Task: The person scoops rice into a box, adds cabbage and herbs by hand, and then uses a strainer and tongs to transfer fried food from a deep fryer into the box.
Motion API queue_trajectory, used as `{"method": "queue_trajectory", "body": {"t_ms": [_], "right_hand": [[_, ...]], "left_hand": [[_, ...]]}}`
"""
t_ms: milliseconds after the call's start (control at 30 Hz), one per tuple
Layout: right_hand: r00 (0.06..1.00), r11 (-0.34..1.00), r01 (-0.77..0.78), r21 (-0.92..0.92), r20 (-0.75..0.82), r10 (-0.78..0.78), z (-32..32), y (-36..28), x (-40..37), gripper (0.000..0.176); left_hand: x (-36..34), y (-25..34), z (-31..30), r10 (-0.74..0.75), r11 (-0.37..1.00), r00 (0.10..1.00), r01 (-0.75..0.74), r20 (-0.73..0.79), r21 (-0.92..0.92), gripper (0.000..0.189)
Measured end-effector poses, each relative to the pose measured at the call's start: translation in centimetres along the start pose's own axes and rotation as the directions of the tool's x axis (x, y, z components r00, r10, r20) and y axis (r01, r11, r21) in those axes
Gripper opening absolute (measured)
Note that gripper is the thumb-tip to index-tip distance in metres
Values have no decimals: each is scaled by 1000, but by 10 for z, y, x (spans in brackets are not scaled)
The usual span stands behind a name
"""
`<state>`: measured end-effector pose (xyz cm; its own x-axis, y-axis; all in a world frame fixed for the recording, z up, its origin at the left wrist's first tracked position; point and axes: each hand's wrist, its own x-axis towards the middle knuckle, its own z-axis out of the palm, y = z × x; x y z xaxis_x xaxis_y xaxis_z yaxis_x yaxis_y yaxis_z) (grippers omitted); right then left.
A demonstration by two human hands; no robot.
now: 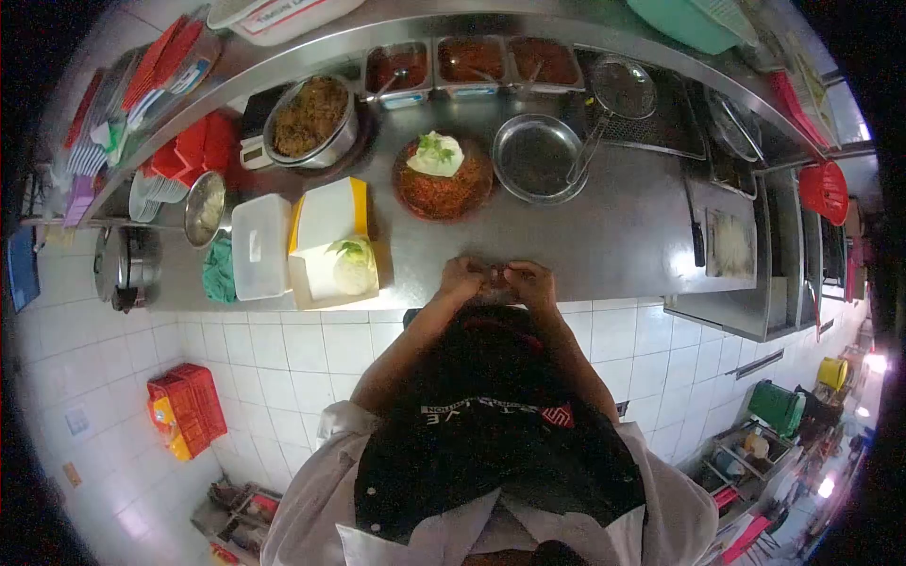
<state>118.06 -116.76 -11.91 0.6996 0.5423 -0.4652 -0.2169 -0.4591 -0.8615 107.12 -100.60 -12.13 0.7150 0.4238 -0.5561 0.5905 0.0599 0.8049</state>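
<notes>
Both hands meet at the counter's front edge. My left hand (462, 279) and my right hand (530, 283) have their fingers closed on something small and dark reddish between them, too small to make out. Beyond them on the steel counter (604, 236) lies a red-brown round dish of food (439, 193), topped with a white piece and green bits. To its right is a round metal bowl (538, 158). On the left stands an open yellow and white box (327, 222) holding a rounded white mound with green leaves (354, 266).
A clear plastic container (261, 245) and green cloth (219, 270) lie left of the box. Behind are a pot of brown food (311, 118) and metal trays of red sauce (470, 62). A shelf edge (472, 23) spans overhead. A board (730, 241) sits at right.
</notes>
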Motion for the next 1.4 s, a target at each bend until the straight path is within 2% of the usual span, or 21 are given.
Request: {"method": "queue_trajectory", "body": {"t_ms": [33,100,233,333,400,467,533,633,700,767,900,967,1033,1067,1100,1200,1267,1300,1333,1367,1400], "right_hand": [[998,992,64,-111,7,-64,-2,-3,3,28],[982,928,188,-322,37,-186,-6,-11,8,30],[964,987,-115,-110,226,138,-13,-30,19,27],[950,990,-69,-125,293,103,-21,-31,23,26],[961,996,-8,-93,275,33,-14,-13,23,27],[907,891,374,-256,301,-294,-8,58,42,29],[870,871,444,-210,333,-363,15,55,40,29],[888,983,181,34,424,-178,52,-26,-2,28],[842,986,123,114,514,-165,88,-53,-1,27],[803,991,66,121,583,-124,127,-80,-6,25],[802,990,101,97,582,-139,188,-108,-19,22],[846,939,345,-4,434,-309,194,-110,-31,21],[754,741,648,-179,294,-588,192,-69,-27,20],[782,747,607,-270,367,-503,180,-47,-30,24],[810,745,562,-360,423,-407,162,-31,-37,27],[975,937,78,-342,221,0,114,-4,-84,32],[989,898,42,-438,146,26,84,35,-118,29],[979,834,184,-520,168,-111,72,91,-125,28],[980,787,65,-613,188,66,56,83,-139,27],[970,709,182,-681,244,-15,43,112,-147,27],[947,609,293,-737,310,-81,36,160,-151,26]], "left_hand": [[0,5,-2,-105,983,992,115,73,-141,28],[4,15,-3,-113,991,992,116,54,-62,27],[7,24,-9,-27,1000,998,26,57,8,26],[8,5,-7,213,958,967,-234,138,163,27],[22,-33,2,429,738,883,-464,190,490,40],[12,-39,-14,350,777,921,-388,173,496,48],[-33,-3,-38,-19,1000,982,16,190,15,46],[-87,-5,-87,134,873,990,-101,36,-477,32],[-129,-11,-122,42,823,972,-164,-229,-543,24],[-163,-38,-144,-95,924,938,-42,-334,-379,23],[-217,-127,-137,-120,979,929,53,-351,-195,21],[-235,-181,-121,-97,995,872,82,-480,-52,25],[-252,-214,-120,-221,967,862,135,-456,-215,28],[-259,-284,-112,66,987,909,3,-412,163,24],[-265,-320,-109,347,848,877,-142,-333,511,21],[-264,-350,-119,21,891,983,65,-184,450,19],[-242,-343,-133,-105,780,994,98,-24,618,18],[-223,-335,-140,-152,693,987,67,54,718,17],[-200,-322,-144,-150,604,982,1,113,797,17],[-173,-310,-144,-57,558,985,-102,160,824,16],[-145,-328,-148,380,485,893,-414,241,770,12]]}}
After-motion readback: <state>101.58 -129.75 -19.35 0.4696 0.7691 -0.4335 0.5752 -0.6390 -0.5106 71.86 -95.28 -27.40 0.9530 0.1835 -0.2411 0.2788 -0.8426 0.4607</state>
